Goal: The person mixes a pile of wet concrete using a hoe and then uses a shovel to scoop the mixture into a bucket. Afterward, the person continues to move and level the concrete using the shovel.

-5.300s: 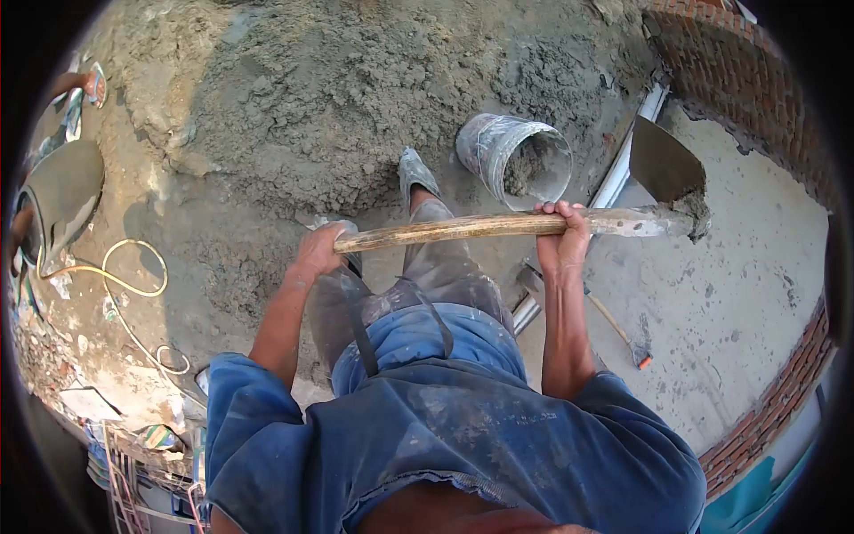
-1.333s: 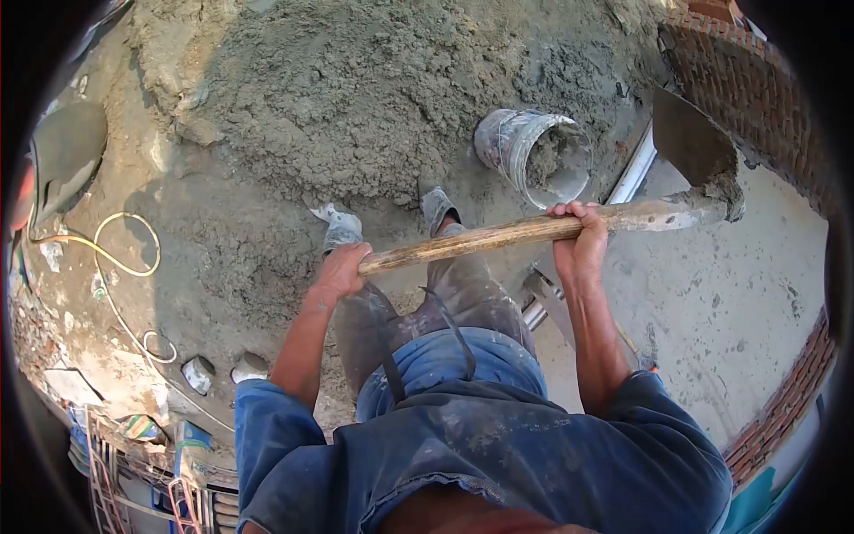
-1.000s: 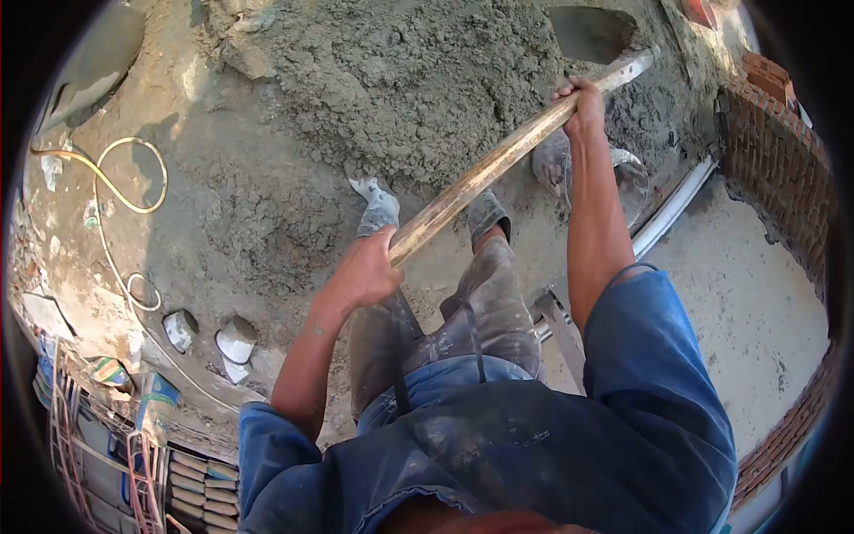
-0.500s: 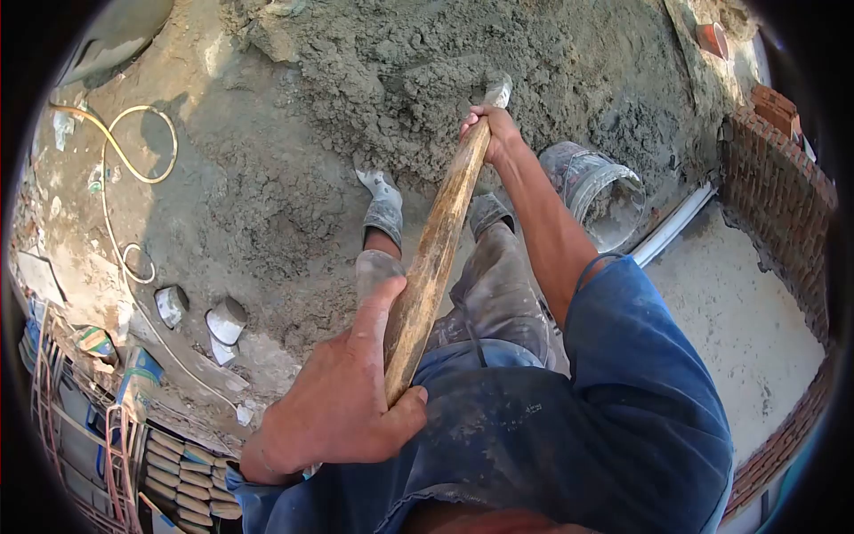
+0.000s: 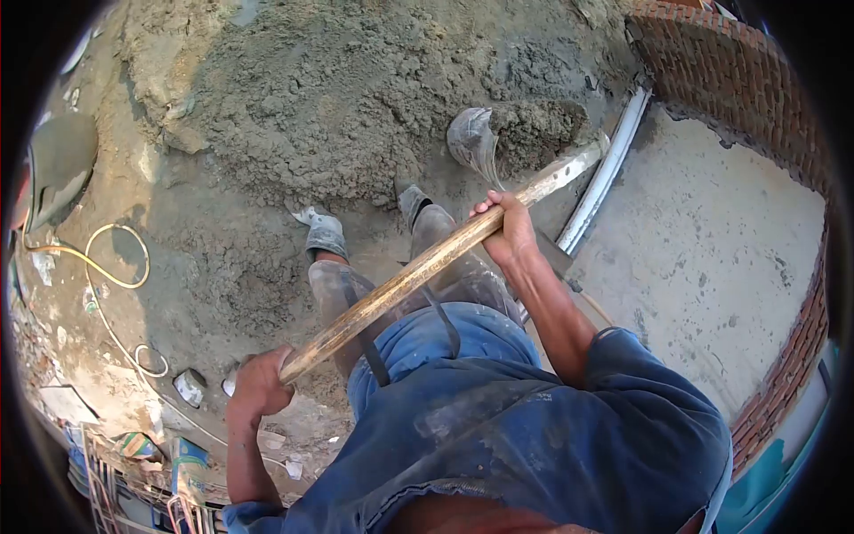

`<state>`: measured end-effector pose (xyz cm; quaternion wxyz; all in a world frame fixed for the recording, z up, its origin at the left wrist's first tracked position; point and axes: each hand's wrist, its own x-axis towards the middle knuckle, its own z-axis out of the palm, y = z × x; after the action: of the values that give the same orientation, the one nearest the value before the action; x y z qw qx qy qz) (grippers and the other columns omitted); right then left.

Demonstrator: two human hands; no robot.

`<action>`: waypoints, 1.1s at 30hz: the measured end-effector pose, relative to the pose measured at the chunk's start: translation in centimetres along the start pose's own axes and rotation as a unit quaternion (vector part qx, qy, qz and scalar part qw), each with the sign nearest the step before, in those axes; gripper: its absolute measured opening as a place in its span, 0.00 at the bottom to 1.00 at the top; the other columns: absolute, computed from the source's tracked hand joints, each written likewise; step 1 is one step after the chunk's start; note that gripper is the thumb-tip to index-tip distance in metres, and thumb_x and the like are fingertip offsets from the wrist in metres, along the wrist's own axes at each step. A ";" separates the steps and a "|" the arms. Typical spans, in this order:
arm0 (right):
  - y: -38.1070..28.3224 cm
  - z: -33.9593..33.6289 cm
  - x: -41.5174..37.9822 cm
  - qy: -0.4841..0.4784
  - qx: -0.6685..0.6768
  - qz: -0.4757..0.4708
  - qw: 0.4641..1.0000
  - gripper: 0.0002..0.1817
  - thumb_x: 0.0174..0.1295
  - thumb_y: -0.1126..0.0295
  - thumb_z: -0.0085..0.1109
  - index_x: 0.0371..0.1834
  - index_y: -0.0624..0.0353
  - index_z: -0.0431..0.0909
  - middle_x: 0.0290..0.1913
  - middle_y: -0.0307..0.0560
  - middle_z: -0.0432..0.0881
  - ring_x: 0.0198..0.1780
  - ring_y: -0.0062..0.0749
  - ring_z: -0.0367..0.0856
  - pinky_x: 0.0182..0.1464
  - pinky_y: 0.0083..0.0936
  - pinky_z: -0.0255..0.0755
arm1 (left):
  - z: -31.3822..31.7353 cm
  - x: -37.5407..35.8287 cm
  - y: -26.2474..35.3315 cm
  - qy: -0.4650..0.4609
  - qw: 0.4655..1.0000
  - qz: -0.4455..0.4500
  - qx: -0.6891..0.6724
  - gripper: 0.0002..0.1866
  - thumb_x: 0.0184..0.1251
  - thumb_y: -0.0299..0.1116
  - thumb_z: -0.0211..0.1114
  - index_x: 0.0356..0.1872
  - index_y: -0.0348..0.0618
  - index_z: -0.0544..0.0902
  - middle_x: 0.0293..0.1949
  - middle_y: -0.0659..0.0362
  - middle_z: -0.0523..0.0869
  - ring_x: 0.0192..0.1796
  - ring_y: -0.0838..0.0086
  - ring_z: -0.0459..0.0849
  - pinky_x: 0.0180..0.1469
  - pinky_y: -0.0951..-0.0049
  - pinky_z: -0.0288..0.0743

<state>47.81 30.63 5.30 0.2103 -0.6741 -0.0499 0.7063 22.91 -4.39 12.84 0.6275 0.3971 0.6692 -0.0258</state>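
Note:
My left hand [image 5: 261, 384] is closed around the butt of a long wooden handle, low at the left. Further up, my right hand [image 5: 509, 227] wraps the same handle with its fingers over the top. The tool looks like a hoe [image 5: 427, 264], held slantwise across my body, with a pale, mortar-smeared upper end. Beside that end is a clump of wet grey mortar [image 5: 538, 126], apparently on the blade, whose edges are hidden. A mortar-coated bucket [image 5: 471, 138] shows partly behind the clump and handle.
A broad heap of wet mortar [image 5: 329, 107] spreads ahead of my boots [image 5: 326, 233]. To the right are a white pipe [image 5: 605, 173], a pale concrete slab [image 5: 712, 258] and a low brick wall [image 5: 729, 67]. A yellowish hose [image 5: 116, 283] curls along the left.
The tool has swung from the heap to the right, its far end rising clear with mortar beside it. My left hand has moved left and my view has turned right.

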 end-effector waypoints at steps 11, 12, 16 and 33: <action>-2.6 -5.7 -1.2 -0.042 0.048 -0.123 0.990 0.15 0.51 0.83 0.53 0.35 0.54 0.60 0.25 0.44 0.71 0.26 0.33 0.73 0.37 0.37 0.74 | 11.7 13.4 -1.7 0.169 0.986 0.005 0.008 0.22 0.40 0.26 0.64 0.43 0.47 0.78 0.45 0.51 0.80 0.53 0.56 0.76 0.55 0.59 0.67; -2.5 -5.5 -1.3 -0.048 0.056 -0.124 0.990 0.15 0.51 0.83 0.53 0.35 0.54 0.60 0.25 0.44 0.71 0.26 0.33 0.73 0.37 0.37 0.74 | 10.7 11.4 0.1 0.132 0.991 -0.001 -0.005 0.21 0.40 0.26 0.65 0.42 0.46 0.77 0.43 0.51 0.80 0.52 0.55 0.77 0.53 0.59 0.68; 0.1 -4.4 0.2 -0.164 -0.016 -0.046 0.985 0.12 0.52 0.80 0.55 0.35 0.56 0.62 0.25 0.44 0.73 0.26 0.32 0.75 0.34 0.34 0.75 | 12.1 1.8 5.4 0.056 0.985 -0.015 -0.163 0.18 0.43 0.28 0.67 0.39 0.42 0.75 0.35 0.49 0.79 0.41 0.52 0.79 0.43 0.62 0.72; 4.4 -25.5 8.8 -0.008 -0.445 -0.234 0.864 0.05 0.55 0.71 0.57 0.27 0.60 0.72 0.20 0.40 0.77 0.18 0.23 0.76 0.22 0.23 0.70 | 22.2 -7.2 9.4 -0.040 0.308 -0.044 -0.950 0.05 0.49 0.26 0.54 0.28 0.37 0.70 0.22 0.62 0.70 0.24 0.77 0.71 0.31 0.76 0.69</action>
<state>71.56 24.40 -6.70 0.0470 -0.6586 -0.5169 0.5448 45.68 -13.41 18.72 0.5959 -0.5036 0.2231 0.5844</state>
